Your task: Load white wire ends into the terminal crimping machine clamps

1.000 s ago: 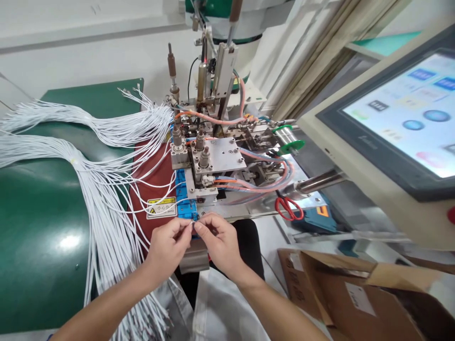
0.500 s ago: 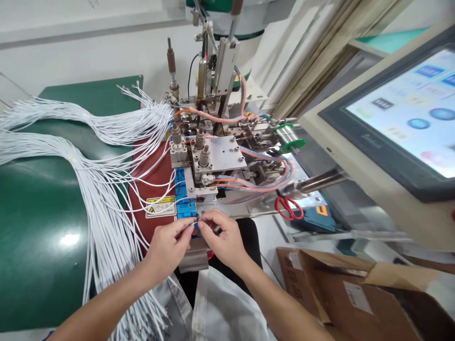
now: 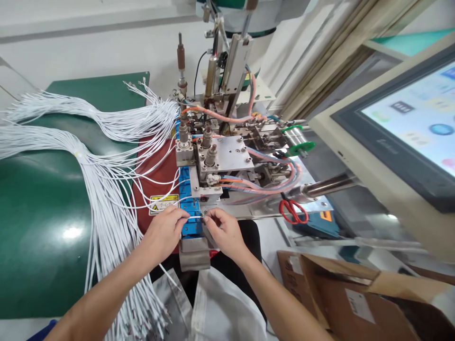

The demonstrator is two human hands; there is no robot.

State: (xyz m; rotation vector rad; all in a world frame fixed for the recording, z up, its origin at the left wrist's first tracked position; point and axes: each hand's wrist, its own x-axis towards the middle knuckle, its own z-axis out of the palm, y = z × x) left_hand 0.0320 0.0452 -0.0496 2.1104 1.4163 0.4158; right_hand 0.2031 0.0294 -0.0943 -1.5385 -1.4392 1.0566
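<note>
A white cable point(image 3: 195, 217) stretches between my two hands, just over the blue fixture blocks point(image 3: 192, 228) at the machine's front edge. My left hand point(image 3: 165, 230) pinches the cable between thumb and fingers. At its other end my right hand point(image 3: 224, 230) has its fingertips closed on the cable's tip, which they mostly hide. A large bundle of white cables point(image 3: 103, 208) fans out left of my hands, and several of its cables run into the blue blocks. Behind my hands stands the metal machine point(image 3: 227, 154).
A green mat point(image 3: 42, 199) lies under the cables at left. Red-handled scissors point(image 3: 293, 210) and a wire spool point(image 3: 296, 139) are on the machine's right. A touchscreen point(image 3: 408, 113) juts in at upper right; an open cardboard box point(image 3: 355, 296) stands below it.
My left hand has moved left along the cable, away from my right hand, so a length of white cable now shows between them. The whole view has shifted slightly.
</note>
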